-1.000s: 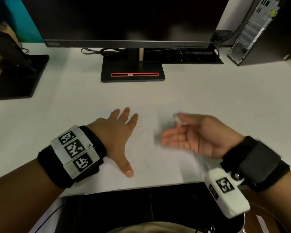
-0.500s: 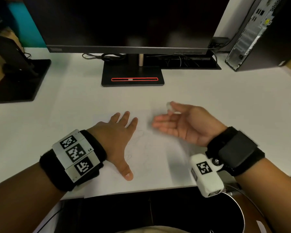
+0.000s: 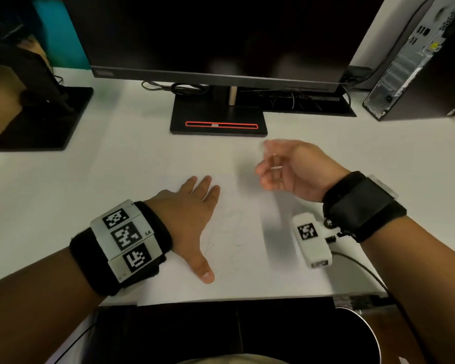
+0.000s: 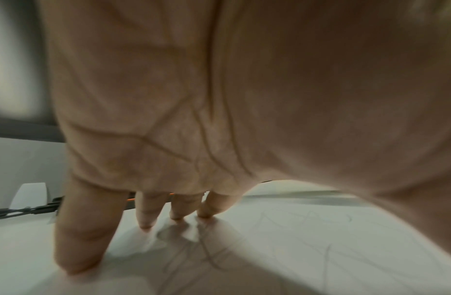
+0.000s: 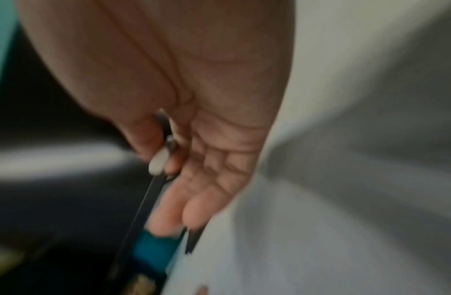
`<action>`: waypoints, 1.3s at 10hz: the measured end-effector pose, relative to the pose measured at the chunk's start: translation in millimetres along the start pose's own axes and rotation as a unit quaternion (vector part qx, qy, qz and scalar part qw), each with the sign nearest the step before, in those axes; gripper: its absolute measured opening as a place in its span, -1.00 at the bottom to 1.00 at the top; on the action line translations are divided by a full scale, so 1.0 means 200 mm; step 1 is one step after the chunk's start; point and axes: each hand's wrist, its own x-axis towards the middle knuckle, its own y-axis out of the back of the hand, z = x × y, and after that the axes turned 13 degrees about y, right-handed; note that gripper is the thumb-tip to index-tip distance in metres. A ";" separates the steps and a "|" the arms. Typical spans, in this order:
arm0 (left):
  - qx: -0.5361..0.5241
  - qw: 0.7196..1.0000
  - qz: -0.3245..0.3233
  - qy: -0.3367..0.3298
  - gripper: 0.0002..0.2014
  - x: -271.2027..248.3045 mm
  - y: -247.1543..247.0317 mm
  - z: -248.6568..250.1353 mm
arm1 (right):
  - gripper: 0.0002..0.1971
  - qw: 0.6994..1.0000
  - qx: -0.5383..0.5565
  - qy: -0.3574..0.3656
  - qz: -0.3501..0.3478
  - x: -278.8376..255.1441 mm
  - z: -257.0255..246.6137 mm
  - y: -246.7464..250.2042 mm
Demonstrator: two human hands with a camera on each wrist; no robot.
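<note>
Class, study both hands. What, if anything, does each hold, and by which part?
The right hand pinches a small white piece by its sides between thumb and forefinger. The left hand holds nothing; it lies flat on the paper.

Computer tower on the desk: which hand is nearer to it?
Right. The right hand, pinching a small white object, is raised over the desk, left of the computer tower; the left hand lies flat on the sheet of paper, farther left.

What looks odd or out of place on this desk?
Nothing spilled or broken. The paper under the left hand bears only faint, tangled lines, and its near edge seems to overhang the desk. The right hand pinches a white bit.
</note>
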 end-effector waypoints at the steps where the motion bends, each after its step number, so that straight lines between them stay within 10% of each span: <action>1: 0.005 1.000 -0.002 0.003 0.60 0.00 0.01 0.01 | -0.68 0.911 -0.376 -0.030 -0.167 -0.05 0.04 -0.11; 2: 0.005 1.000 -0.003 0.002 0.60 0.00 0.01 0.00 | -0.60 0.827 -0.535 -0.019 -0.172 -0.01 0.06 -0.12; 13: 0.018 1.000 -0.009 0.011 0.60 0.01 0.02 0.02 | -0.54 0.786 -0.583 0.028 -0.203 0.05 0.06 -0.20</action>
